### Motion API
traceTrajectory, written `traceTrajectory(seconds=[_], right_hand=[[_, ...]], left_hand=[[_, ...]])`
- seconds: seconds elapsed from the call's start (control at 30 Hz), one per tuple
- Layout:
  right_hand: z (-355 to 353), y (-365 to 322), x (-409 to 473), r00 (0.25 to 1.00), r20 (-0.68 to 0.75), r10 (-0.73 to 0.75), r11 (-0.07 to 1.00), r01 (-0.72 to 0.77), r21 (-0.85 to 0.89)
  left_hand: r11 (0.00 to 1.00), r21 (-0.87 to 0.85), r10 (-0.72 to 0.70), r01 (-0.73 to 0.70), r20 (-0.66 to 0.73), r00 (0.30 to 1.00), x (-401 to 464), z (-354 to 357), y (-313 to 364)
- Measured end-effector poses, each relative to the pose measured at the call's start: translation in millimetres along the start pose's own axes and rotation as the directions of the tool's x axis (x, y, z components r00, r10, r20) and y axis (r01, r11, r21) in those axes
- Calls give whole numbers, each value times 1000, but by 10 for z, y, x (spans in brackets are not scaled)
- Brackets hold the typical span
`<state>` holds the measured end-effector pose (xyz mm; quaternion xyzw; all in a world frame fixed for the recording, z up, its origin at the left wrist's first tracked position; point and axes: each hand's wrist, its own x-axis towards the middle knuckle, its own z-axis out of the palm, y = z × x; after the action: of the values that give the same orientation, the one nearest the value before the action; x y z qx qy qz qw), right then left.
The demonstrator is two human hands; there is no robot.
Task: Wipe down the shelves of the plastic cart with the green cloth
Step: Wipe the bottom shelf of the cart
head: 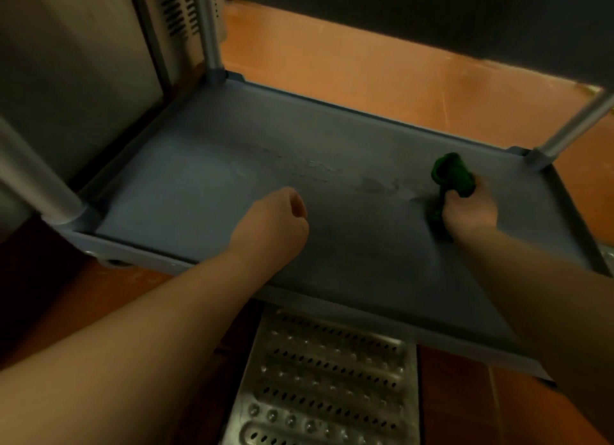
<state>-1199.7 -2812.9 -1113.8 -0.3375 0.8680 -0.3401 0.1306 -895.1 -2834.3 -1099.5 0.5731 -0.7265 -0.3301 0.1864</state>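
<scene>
Your right hand (468, 212) grips the bunched green cloth (452, 175) on the cart's bottom shelf (186, 185).
Cloth sits near the far right corner; your left hand (275, 222) is fisted, empty, mid-shelf.

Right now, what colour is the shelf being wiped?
Grey-blue plastic shelf, with pale smears mid-surface; it shows best in the head view.

Right hand (468, 212) grips bunched green cloth (453, 175) on grey cart shelf (199, 185), left hand (277, 222) fisted mid-shelf, orange floor (365, 69) below.
</scene>
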Motion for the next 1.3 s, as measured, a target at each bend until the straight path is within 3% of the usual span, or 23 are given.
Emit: traceTrajectory(seconds=[0.23,0.47,0.8,0.9,0.97,1.03,1.07,1.2,1.3], right_hand=[[800,-810,-211,981,125,-149,983,133,126],[1675,-1701,-690,908,288,-304,933,222,283],[2162,-2170,-1425,609,522,-597,802,442,402],[2088,-2034,-1536,569,571,-592,797,307,521],[1958,-1891,-1616,569,632,-526,770,3,638],[1821,-1702,-1638,561,676,-478,646,-297,703],[1736,-1592,-1612,575,681,-453,590,-379,713],[1212,-1132,-1316,690,660,-297,433,-519,737],[659,-661,-944,816,566,-119,392,-485,782]], left_hand=[[999,-10,-45,45,-18,999,8,-312,-347],[992,-18,-127,126,-110,986,-148,-609,-684],[988,11,-147,154,-226,963,-316,-781,-818],[989,17,-138,147,-249,959,-355,-725,-738],[990,19,-134,143,-243,961,-370,-655,-641],[994,26,-98,107,-235,967,-381,-560,-517],[996,26,-77,85,-236,969,-387,-503,-452],[999,0,-34,34,-186,982,-426,-236,-176],[1000,24,-7,10,-127,992,-400,-42,34]])
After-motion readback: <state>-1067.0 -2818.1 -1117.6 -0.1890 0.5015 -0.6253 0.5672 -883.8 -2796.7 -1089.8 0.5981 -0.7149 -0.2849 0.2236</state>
